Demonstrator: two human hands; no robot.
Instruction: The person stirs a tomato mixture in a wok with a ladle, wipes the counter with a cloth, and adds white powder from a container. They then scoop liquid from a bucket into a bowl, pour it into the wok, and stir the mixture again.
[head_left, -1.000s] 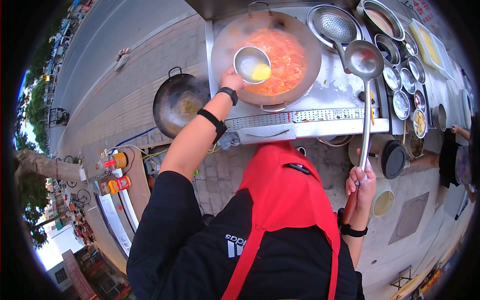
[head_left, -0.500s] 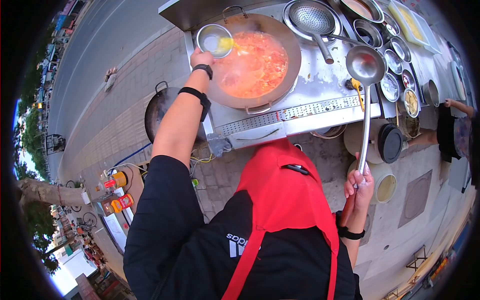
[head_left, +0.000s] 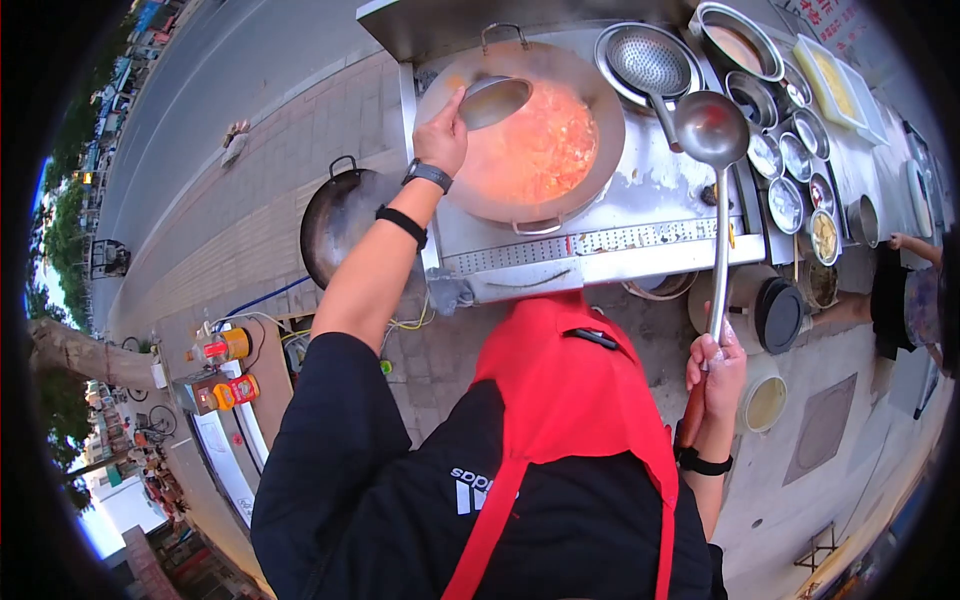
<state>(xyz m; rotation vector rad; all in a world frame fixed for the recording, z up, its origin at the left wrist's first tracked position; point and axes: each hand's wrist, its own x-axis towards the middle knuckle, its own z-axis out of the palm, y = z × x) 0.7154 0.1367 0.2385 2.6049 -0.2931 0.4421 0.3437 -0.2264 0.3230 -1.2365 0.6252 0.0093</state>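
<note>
The left hand (head_left: 442,138) is up by the far left side of the big wok (head_left: 520,130). Its grip is tight on a small metal bowl (head_left: 494,100). The bowl is tipped on its side over the wok, with its open part facing the orange-red soup (head_left: 535,145) inside. The wok sits on the steel cooking surface (head_left: 600,245).

The right hand (head_left: 716,372) is low and near, on the right. Its grip is closed around the handle of a long ladle (head_left: 711,130). The handle runs far up from the hand, and the round cup of the ladle hangs above the surface, just to the right of the wok.

A strainer with little holes (head_left: 650,60) lies far off, between the wok and a row of small bowls (head_left: 800,170) on the right. An empty black wok (head_left: 345,215) sits to the left, lower than the surface. Another person's arm (head_left: 915,245) shows at the far right edge. The person wears a red apron (head_left: 570,400).
</note>
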